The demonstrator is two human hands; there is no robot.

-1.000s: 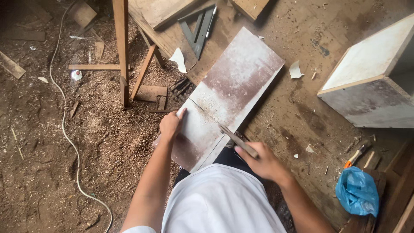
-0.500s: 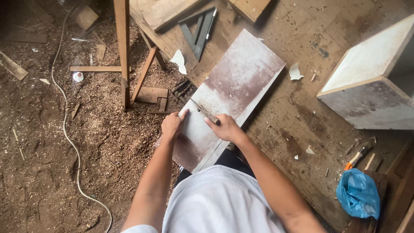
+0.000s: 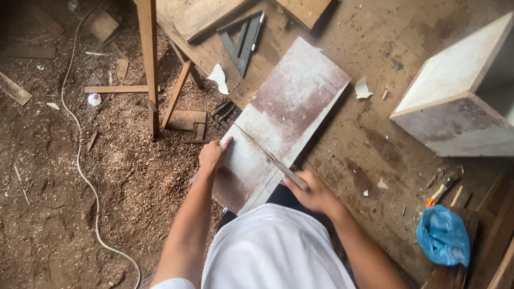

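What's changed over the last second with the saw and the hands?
The right hand slid the saw forward across the board half a second ago, then drew it back toward the body; it now sits near where it started. The left hand stayed pressed on the board's left edge. Board, white box and blue bag did not move.

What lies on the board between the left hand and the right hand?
In the head view, the saw blade crosses the board between the left hand and right hand.

Two hands on one reddish board [image 3: 289, 120]: left hand [image 3: 210, 156], right hand [image 3: 313, 192]. One handsaw [image 3: 270, 159] across board. One blue bag [image 3: 443, 235], one white box [image 3: 460, 96] right of board.
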